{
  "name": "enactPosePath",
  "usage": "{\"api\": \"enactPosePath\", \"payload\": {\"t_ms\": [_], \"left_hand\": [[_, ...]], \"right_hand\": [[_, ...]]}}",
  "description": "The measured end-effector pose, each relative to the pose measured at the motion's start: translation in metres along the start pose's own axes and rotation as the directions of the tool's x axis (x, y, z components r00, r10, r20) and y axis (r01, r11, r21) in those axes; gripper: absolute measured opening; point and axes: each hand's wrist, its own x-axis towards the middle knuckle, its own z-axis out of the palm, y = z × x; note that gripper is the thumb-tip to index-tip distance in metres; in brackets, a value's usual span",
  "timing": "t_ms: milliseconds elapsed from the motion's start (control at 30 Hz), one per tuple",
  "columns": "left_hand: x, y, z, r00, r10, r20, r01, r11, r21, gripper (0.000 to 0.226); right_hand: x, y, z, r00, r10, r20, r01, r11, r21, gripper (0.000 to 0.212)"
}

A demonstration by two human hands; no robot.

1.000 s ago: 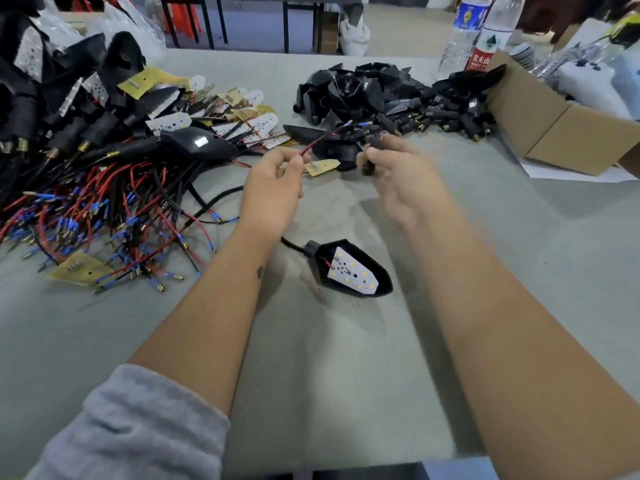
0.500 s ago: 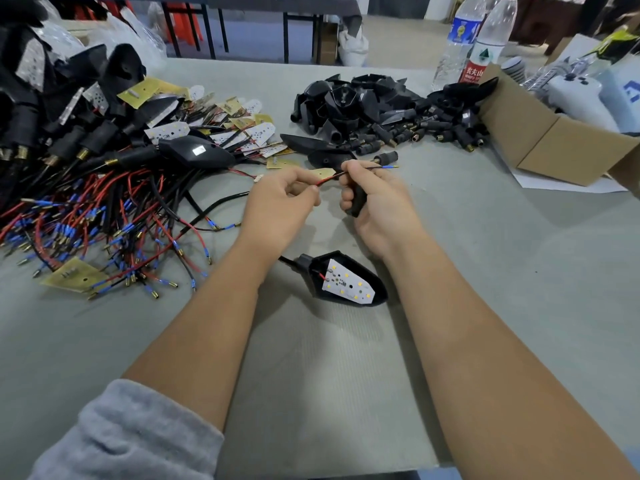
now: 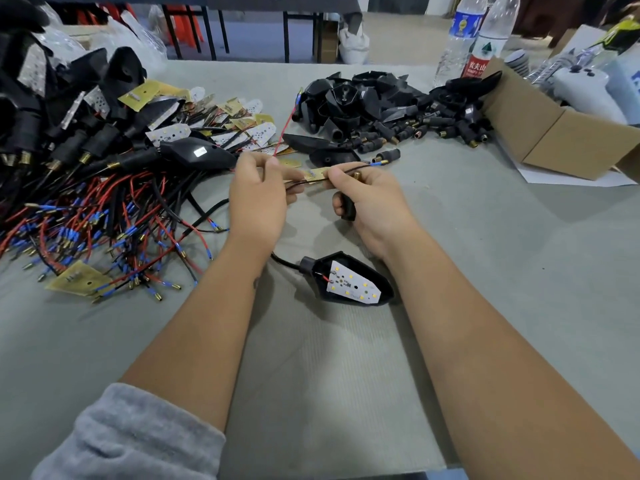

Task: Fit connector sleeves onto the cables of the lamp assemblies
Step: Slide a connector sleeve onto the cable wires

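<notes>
Head view: both forearms reach forward over the grey tabletop (image 3: pixel 485 237), hands raised side by side near its middle. The left hand (image 3: pixel 258 199) has its back up and its fingers curled, pinching a thin black cable (image 3: pixel 341 173) together with a red wire (image 3: pixel 282 133) that rises toward the far edge. The right hand (image 3: pixel 372 202) pinches the same cable between thumb and forefinger, while its lower fingers curl round a black sleeve (image 3: pixel 348 207); the cable's blue-tipped end (image 3: pixel 379 163) pokes out past the right hand. The lamp (image 3: pixel 349 278) lies between the wrists, white LED board facing up, its lead running under the left wrist. Wired lamps (image 3: pixel 86 188) crowd the left edge; black housings (image 3: pixel 381 105) are heaped toward the far edge.
</notes>
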Motion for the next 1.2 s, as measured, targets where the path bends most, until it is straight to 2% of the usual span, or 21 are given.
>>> {"api": "enactPosePath", "payload": {"t_ms": [67,200,333,467,533,700,800,867,1033,1200], "left_hand": [[-0.001,-0.001,-0.001,0.999,0.035,0.010,-0.035,0.999,0.039,0.018],[-0.006,-0.005,0.000,0.983,0.123,0.135,-0.156,0.949,0.274,0.020],[-0.007,-0.003,0.002,0.973,0.104,0.204,-0.153,0.958,0.241,0.008],[-0.005,-0.003,-0.001,0.980,0.072,0.186,-0.108,0.975,0.195,0.005],[-0.004,-0.004,-0.002,0.991,0.036,0.129,-0.055,0.988,0.146,0.003],[0.001,-0.004,-0.005,1.000,-0.012,-0.014,0.013,0.998,0.062,0.012],[0.002,-0.004,-0.005,1.000,-0.018,-0.014,0.019,0.998,0.054,0.012],[0.001,-0.004,-0.004,1.000,-0.021,-0.011,0.022,0.998,0.057,0.013],[0.000,-0.003,-0.005,1.000,-0.006,0.001,0.006,0.999,0.050,0.015],[-0.001,-0.003,-0.004,1.000,0.002,0.013,-0.003,0.997,0.077,0.017]], "right_hand": [[-0.001,0.001,0.002,1.000,-0.012,0.020,0.014,0.997,-0.076,0.013],[-0.002,0.001,0.003,0.999,-0.023,0.042,0.029,0.988,-0.151,0.012],[-0.003,0.000,0.003,0.998,-0.022,0.053,0.029,0.990,-0.136,0.016],[-0.004,-0.003,0.003,0.997,0.009,0.077,-0.003,0.997,-0.075,0.011],[-0.004,-0.005,0.003,0.998,0.029,0.047,-0.029,1.000,-0.012,0.004],[0.001,-0.009,0.000,0.987,0.144,-0.067,-0.116,0.942,0.315,0.027],[0.003,-0.008,-0.002,0.984,0.154,-0.088,-0.094,0.872,0.480,0.016],[0.005,-0.007,-0.004,0.984,0.136,-0.117,-0.058,0.860,0.506,0.008],[0.005,-0.008,-0.010,0.973,0.112,-0.204,0.005,0.868,0.497,0.011],[0.003,-0.010,-0.009,0.987,0.103,-0.127,-0.011,0.819,0.574,0.012]]}}
